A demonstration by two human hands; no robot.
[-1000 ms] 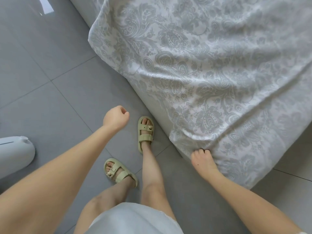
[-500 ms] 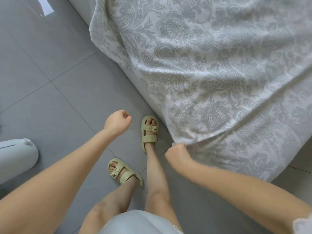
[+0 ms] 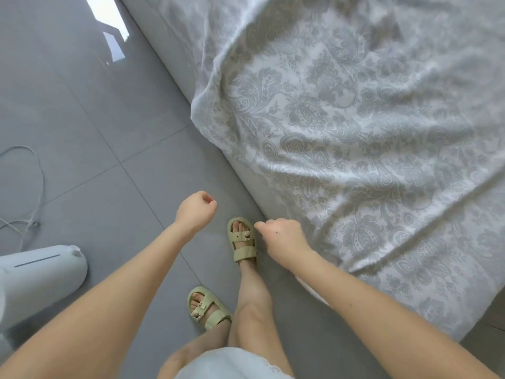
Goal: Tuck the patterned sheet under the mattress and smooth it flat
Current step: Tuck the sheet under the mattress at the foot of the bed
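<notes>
The patterned sheet (image 3: 369, 160), white with a grey paisley print, lies wrinkled over the mattress (image 3: 246, 176), whose grey side shows bare below the sheet's left hem. My right hand (image 3: 281, 239) hovers beside that hem near the bed's lower corner, fingers curled, and no cloth shows in it. Further left, over the floor, my left hand (image 3: 195, 212) is a curled fist that holds nothing.
Grey floor tiles (image 3: 95, 119) run along the bed's left side. A white appliance (image 3: 38, 280) stands at the lower left, with a thin white cable (image 3: 35, 187) looped behind it. My feet in pale green sandals (image 3: 241, 242) are close to the mattress.
My right hand gripped the sheet's hem near the corner and pulled it left; now it is off the cloth. The view has shifted, and the mattress side shows bare.
</notes>
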